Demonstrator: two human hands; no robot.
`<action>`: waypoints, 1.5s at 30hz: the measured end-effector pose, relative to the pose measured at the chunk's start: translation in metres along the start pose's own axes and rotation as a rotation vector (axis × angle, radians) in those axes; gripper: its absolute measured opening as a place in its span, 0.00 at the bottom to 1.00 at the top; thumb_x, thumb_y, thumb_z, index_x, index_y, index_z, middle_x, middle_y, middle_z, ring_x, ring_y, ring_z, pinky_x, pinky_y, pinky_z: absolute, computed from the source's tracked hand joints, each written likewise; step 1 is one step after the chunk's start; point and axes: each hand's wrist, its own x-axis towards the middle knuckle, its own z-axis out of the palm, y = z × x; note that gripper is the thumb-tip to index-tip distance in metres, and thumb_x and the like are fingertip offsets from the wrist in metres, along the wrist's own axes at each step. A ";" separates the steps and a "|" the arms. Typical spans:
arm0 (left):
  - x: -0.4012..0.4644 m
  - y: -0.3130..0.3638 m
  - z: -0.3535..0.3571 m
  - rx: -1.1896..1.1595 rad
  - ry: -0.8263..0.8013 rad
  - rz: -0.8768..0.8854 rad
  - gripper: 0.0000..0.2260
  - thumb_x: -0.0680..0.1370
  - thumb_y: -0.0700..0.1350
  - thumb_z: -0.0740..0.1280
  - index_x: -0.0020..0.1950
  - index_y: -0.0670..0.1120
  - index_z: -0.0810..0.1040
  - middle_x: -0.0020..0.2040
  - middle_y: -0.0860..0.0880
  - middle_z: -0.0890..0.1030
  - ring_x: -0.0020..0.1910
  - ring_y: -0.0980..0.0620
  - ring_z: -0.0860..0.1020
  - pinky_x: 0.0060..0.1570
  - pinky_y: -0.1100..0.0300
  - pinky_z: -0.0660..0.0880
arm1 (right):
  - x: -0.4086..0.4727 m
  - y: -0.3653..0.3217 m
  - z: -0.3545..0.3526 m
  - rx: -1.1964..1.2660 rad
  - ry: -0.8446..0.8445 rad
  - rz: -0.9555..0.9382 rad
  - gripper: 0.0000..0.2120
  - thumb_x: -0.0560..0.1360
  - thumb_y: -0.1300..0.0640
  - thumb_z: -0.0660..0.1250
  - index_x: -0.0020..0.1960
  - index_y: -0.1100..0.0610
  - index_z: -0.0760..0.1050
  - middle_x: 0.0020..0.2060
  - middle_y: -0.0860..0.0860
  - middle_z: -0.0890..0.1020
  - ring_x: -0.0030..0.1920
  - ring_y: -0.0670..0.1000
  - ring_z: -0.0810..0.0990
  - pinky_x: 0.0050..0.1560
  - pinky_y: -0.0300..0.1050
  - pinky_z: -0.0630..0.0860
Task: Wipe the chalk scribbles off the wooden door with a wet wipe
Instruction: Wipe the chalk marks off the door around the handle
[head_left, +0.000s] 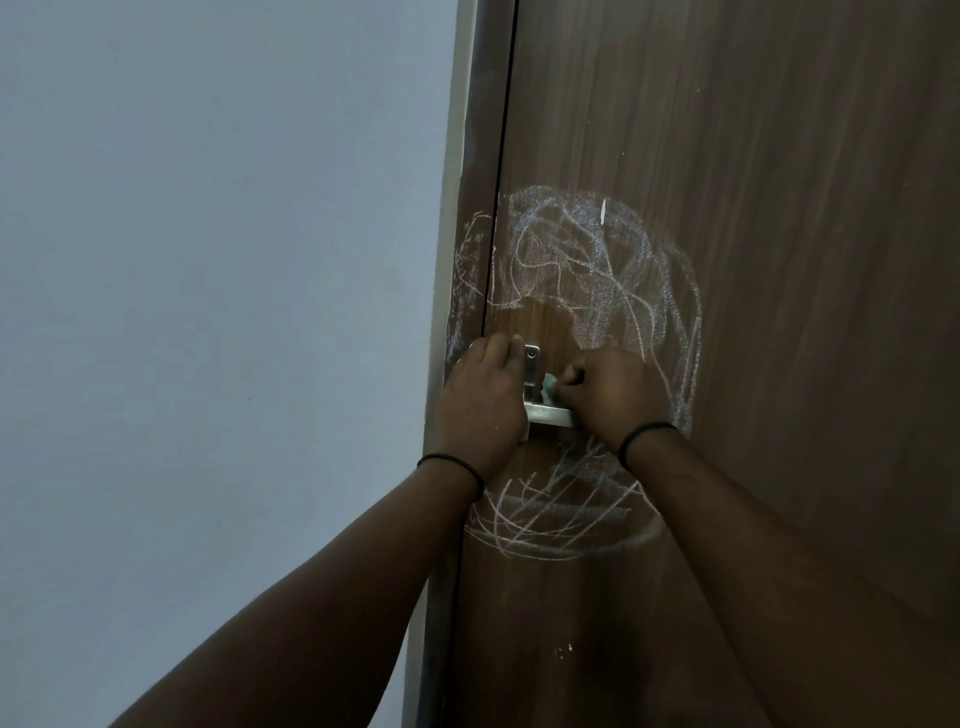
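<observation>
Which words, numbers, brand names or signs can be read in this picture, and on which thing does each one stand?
None can be read.
The chalk scribbles on the wooden door are loose loops and lines; they form no letters or numbers.
The metal handle plate shows a screw only, no brand mark.
The wet wipe in the right hand shows no print.

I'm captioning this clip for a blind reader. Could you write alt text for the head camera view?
A person's right hand presses a bunched wet wipe against a brown wooden door just above its metal handle, while the left hand rests on the door's edge. White chalk scribbles loop above and below the hands, with a wiped patch above the handle.
</observation>
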 end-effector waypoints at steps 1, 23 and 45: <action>0.000 0.001 -0.001 0.005 0.004 -0.007 0.26 0.70 0.40 0.68 0.68 0.39 0.71 0.60 0.44 0.75 0.57 0.45 0.72 0.54 0.54 0.74 | 0.003 -0.002 -0.002 -0.020 -0.066 0.023 0.08 0.70 0.51 0.73 0.33 0.50 0.80 0.31 0.44 0.81 0.34 0.47 0.80 0.38 0.46 0.80; -0.035 0.003 0.011 -0.314 0.090 -0.308 0.10 0.77 0.43 0.59 0.55 0.46 0.77 0.49 0.48 0.79 0.43 0.53 0.76 0.41 0.64 0.70 | -0.002 -0.017 0.002 0.200 0.037 0.143 0.09 0.71 0.58 0.72 0.32 0.52 0.80 0.32 0.45 0.83 0.34 0.44 0.79 0.29 0.38 0.70; -0.044 0.009 0.010 -0.541 0.084 -0.446 0.08 0.78 0.43 0.61 0.42 0.50 0.78 0.35 0.54 0.78 0.34 0.57 0.76 0.32 0.58 0.75 | 0.008 -0.027 0.005 0.464 -0.375 0.200 0.15 0.74 0.68 0.66 0.36 0.50 0.80 0.41 0.52 0.84 0.47 0.54 0.83 0.50 0.56 0.82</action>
